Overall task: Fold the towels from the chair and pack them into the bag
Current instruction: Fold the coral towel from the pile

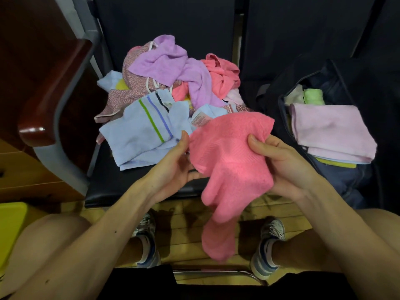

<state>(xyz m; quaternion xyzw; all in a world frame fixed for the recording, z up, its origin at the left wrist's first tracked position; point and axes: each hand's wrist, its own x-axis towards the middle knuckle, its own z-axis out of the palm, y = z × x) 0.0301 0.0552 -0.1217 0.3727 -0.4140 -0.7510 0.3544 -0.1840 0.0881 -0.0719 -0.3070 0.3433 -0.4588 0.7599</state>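
Note:
A pink towel point(227, 161) hangs crumpled between both hands above the chair's front edge. My left hand point(175, 165) holds its left side with the thumb up along the cloth. My right hand point(279, 163) grips the right side, thumb on top. On the black chair seat point(112, 182) lies a pile of loose towels: a light blue striped one point(138, 135), a purple one point(173, 66) and a coral one point(223, 74). The dark bag point(337, 182) stands open on the neighbouring seat, with a folded pale pink towel point(329, 128) on top of other folded towels.
A wooden armrest point(54, 94) rises at the left of the chair. A yellow object point(10, 226) sits at the lower left. My knees and shoes point(147, 241) are over the wooden floor below the seat edge.

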